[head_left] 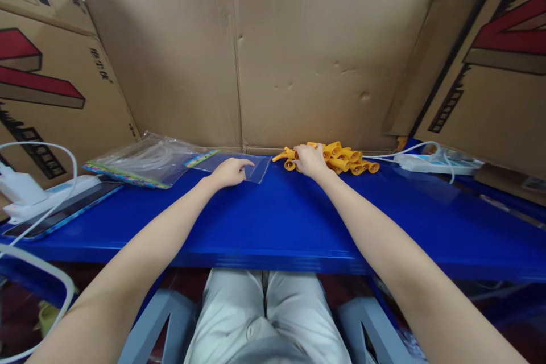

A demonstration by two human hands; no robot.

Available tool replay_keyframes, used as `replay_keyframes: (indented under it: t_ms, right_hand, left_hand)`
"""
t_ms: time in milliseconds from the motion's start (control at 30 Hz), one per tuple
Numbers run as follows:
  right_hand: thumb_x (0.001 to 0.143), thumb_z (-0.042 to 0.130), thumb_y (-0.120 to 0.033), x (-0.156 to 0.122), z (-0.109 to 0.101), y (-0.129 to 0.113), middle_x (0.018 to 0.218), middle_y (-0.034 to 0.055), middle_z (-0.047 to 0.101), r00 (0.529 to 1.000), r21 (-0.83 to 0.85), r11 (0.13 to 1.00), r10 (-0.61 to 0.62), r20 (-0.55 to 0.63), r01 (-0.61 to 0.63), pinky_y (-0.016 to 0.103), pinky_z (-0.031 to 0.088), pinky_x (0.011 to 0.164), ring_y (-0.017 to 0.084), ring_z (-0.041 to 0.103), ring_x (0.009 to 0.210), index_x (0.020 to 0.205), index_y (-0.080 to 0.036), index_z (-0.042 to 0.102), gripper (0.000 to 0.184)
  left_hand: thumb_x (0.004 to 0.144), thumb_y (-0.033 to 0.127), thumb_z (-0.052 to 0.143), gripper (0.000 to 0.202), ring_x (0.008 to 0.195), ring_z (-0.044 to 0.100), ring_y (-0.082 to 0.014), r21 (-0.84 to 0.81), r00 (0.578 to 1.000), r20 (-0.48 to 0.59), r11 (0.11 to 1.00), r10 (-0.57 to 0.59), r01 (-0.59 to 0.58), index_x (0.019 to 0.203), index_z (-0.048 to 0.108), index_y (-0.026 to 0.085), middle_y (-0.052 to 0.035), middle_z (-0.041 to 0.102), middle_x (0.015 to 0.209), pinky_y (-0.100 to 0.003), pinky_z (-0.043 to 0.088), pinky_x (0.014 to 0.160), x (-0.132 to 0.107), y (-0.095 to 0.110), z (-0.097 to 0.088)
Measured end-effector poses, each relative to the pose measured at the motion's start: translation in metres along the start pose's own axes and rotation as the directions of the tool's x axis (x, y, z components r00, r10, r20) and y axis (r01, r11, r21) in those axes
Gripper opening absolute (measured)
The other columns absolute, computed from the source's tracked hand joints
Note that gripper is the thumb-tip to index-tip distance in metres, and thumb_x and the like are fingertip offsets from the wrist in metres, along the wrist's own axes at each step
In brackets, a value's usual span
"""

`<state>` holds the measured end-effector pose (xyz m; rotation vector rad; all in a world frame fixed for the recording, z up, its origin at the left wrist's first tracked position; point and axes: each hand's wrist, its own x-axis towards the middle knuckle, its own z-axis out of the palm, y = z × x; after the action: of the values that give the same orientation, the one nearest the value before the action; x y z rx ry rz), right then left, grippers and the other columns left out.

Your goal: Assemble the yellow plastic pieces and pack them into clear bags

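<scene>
My left hand point(232, 172) rests on a flat clear plastic bag point(259, 173) with a colourful header strip. Its thumb and index finger are apart, and it grips nothing that I can see. Over a pile of yellow plastic horn-shaped pieces point(341, 156), my right hand point(312, 161) reaches down at the pile's left end. Its fingers are curled round some of these pieces; how many is hidden by the hand. The pieces have flared open ends, most of them facing me.
Left of the bag lies a larger clear bag point(145, 159) with pale tubing-like contents. A phone point(63, 210) and white power strip point(55, 196) are at far left; another power strip point(435, 164) is at right. Cardboard walls point(319, 57) enclose the blue table point(264, 222).
</scene>
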<state>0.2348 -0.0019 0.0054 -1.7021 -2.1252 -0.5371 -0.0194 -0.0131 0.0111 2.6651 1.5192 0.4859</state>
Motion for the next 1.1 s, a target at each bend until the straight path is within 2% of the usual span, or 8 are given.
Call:
replay_keyframes:
  t_ms: [100, 233, 367, 433, 567, 867, 1000, 1100]
  right_hand:
    - [0.086, 0.050, -0.023, 0.002, -0.004, -0.003, 0.105, 0.0137, 0.064, 0.997, 0.061, 0.998, 0.007, -0.079, -0.002, 0.041, 0.029, 0.085, 0.029, 0.055, 0.100, 0.107, -0.014, 0.057, 0.024]
    - [0.082, 0.057, -0.023, 0.007, -0.005, -0.008, 0.108, 0.0133, 0.062, 0.986, 0.295, 0.955, 0.069, -0.150, -0.021, 0.036, 0.037, 0.083, 0.025, 0.057, 0.098, 0.112, -0.014, 0.056, 0.031]
    - [0.076, 0.064, -0.024, 0.008, -0.003, -0.012, 0.090, 0.0074, 0.064, 0.998, 0.556, 0.831, 0.037, -0.041, -0.008, 0.029, 0.043, 0.071, 0.018, 0.060, 0.078, 0.109, -0.014, 0.058, 0.034]
    - [0.075, 0.065, -0.023, 0.007, -0.002, -0.013, 0.082, 0.0039, 0.063, 1.000, 0.634, 0.773, -0.020, 0.014, 0.007, 0.027, 0.044, 0.067, 0.015, 0.058, 0.070, 0.105, -0.014, 0.058, 0.032]
    - [0.071, 0.067, -0.019, 0.002, -0.001, -0.015, 0.081, 0.0028, 0.062, 0.987, 0.680, 0.733, -0.127, 0.100, 0.025, 0.025, 0.044, 0.066, 0.013, 0.057, 0.069, 0.099, -0.013, 0.060, 0.030]
    - [0.073, 0.065, -0.021, -0.004, -0.009, -0.022, 0.083, 0.0056, 0.065, 0.916, 0.579, 0.815, -0.236, 0.325, 0.005, 0.022, 0.043, 0.063, 0.014, 0.060, 0.072, 0.097, -0.012, 0.066, 0.026]
    - [0.072, 0.063, -0.020, -0.006, -0.011, -0.028, 0.077, 0.0051, 0.066, 0.920, 0.590, 0.807, -0.204, 0.334, -0.035, 0.021, 0.042, 0.057, 0.013, 0.058, 0.064, 0.095, -0.011, 0.067, 0.025]
    - [0.071, 0.063, -0.021, -0.007, -0.011, -0.038, 0.074, 0.0042, 0.066, 0.950, 0.634, 0.773, -0.180, 0.257, -0.025, 0.022, 0.042, 0.058, 0.013, 0.057, 0.063, 0.094, -0.010, 0.068, 0.025]
  left_hand:
    - [0.069, 0.011, 0.046, 0.053, 0.083, 0.065, -0.0194, 0.068, 0.993, -0.049, 0.992, -0.107, 0.110, 0.119, 0.059, 0.020, -0.0030, 0.071, 0.084, -0.026, 0.046, 0.075, 0.000, -0.005, -0.002]
    - [0.076, 0.026, 0.049, 0.042, 0.086, 0.063, -0.0210, 0.126, 0.976, -0.029, 0.968, -0.215, 0.217, 0.117, 0.055, 0.019, -0.0050, 0.069, 0.089, -0.027, 0.046, 0.073, 0.001, -0.014, 0.002]
    - [0.077, 0.057, 0.045, 0.044, 0.084, 0.063, -0.0244, 0.158, 0.961, 0.022, 0.950, -0.276, 0.269, 0.098, 0.057, 0.020, -0.0078, 0.068, 0.092, -0.031, 0.045, 0.071, 0.001, -0.015, 0.006]
    - [0.074, 0.063, 0.044, 0.048, 0.084, 0.063, -0.0254, 0.184, 0.959, 0.040, 0.945, -0.281, 0.269, 0.089, 0.057, 0.020, -0.0081, 0.068, 0.091, -0.032, 0.045, 0.070, 0.001, -0.013, 0.007]
    - [0.073, 0.049, 0.048, 0.031, 0.082, 0.062, -0.0243, 0.230, 0.962, 0.052, 0.940, -0.269, 0.251, 0.077, 0.057, 0.020, -0.0066, 0.067, 0.085, -0.029, 0.042, 0.065, 0.001, -0.009, 0.006]
    - [0.073, 0.035, 0.048, 0.016, 0.063, 0.054, -0.0167, 0.140, 0.989, -0.004, 0.979, -0.148, 0.148, 0.066, 0.051, 0.021, -0.0016, 0.061, 0.068, -0.025, 0.029, 0.052, 0.001, -0.010, 0.010]
    - [0.076, 0.028, 0.045, 0.012, 0.062, 0.054, -0.0161, 0.147, 0.992, -0.065, 0.982, -0.112, 0.120, 0.067, 0.050, 0.021, -0.0009, 0.059, 0.066, -0.025, 0.028, 0.053, -0.001, -0.008, 0.008]
    - [0.080, 0.027, 0.043, 0.013, 0.063, 0.056, -0.0164, 0.152, 0.992, -0.093, 0.984, -0.081, 0.095, 0.071, 0.052, 0.021, -0.0008, 0.060, 0.067, -0.025, 0.029, 0.054, -0.002, -0.003, 0.009]
